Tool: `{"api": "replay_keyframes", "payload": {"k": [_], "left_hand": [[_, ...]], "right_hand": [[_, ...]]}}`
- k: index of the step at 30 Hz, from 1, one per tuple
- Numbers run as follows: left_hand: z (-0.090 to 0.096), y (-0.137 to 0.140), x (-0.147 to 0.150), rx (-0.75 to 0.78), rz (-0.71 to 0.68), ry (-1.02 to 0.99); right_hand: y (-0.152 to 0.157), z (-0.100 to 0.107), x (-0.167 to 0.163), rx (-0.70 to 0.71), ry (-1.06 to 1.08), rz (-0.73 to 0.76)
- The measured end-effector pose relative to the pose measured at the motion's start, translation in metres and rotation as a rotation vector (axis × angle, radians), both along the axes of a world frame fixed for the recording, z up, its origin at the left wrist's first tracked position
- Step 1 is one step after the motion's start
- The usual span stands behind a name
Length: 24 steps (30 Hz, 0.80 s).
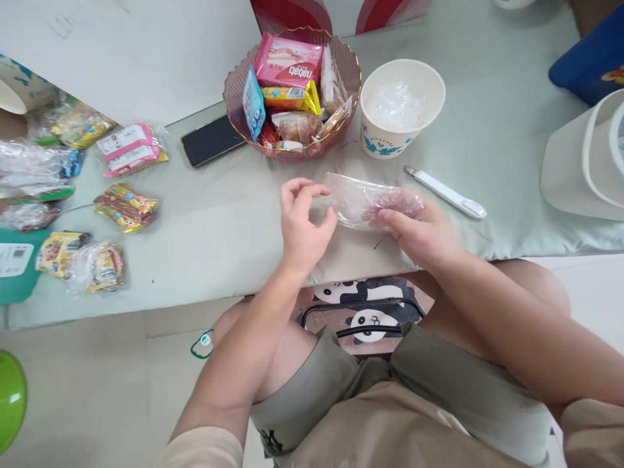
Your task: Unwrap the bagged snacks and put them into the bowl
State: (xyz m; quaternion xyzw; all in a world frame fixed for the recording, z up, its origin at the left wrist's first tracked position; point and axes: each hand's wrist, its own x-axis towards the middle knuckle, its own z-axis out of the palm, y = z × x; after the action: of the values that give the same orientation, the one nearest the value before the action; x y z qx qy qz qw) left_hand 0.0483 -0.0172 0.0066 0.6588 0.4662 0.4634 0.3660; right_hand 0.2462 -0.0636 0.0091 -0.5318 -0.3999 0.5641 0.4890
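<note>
Packet [370,201], clear wrap with something pinkish inside, lies on the table [219,227] near its front edge, just below the bowl [292,91] and cup [402,107]. My right hand [419,234] pinches its right end shut between thumb and fingers; my left hand [302,224] hovers at the other end, fingers curled but parted, touching nothing I can confirm. I'd judge a firm two-ended grip works best. Pen [446,192] lies close right; open room sits left, before the phone [212,140].
</note>
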Motion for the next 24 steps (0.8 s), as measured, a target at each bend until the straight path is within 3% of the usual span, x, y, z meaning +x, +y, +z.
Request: {"api": "replay_keyframes", "payload": {"k": [1,3,5,7,10,13,16,18,22,24], "left_hand": [[0.002,-0.005,0.004,0.057,0.028,0.054],[0.005,-0.012,0.011,0.024,-0.084,0.057],[0.005,-0.015,0.016,-0.137,-0.269,-0.062],[0.003,-0.014,0.019,-0.286,-0.36,-0.227],[-0.003,-0.007,0.02,-0.357,-0.316,-0.392],[-0.005,-0.003,0.018,-0.358,-0.323,-0.41],[-0.004,-0.002,0.016,-0.407,-0.387,-0.415],[-0.001,-0.001,0.014,-0.447,-0.36,-0.458],[0.004,0.005,0.009,-0.454,-0.269,-0.493],[0.006,0.009,0.008,-0.455,-0.262,-0.463]], "right_hand": [[-0.001,-0.001,-0.001,0.018,-0.025,-0.002],[-0.002,-0.001,-0.002,0.055,-0.025,0.069],[-0.003,0.001,-0.002,0.097,0.022,0.177],[-0.003,0.005,-0.003,0.142,0.03,0.232],[-0.002,0.01,-0.006,0.244,-0.192,0.11],[-0.004,0.01,-0.01,0.324,-0.379,-0.043],[-0.006,0.013,-0.007,0.254,-0.39,0.018],[-0.004,0.025,0.001,0.247,-0.503,-0.024],[0.029,0.07,0.028,0.445,-0.927,-0.294],[0.064,0.091,0.037,0.45,-1.147,-0.231]]}}
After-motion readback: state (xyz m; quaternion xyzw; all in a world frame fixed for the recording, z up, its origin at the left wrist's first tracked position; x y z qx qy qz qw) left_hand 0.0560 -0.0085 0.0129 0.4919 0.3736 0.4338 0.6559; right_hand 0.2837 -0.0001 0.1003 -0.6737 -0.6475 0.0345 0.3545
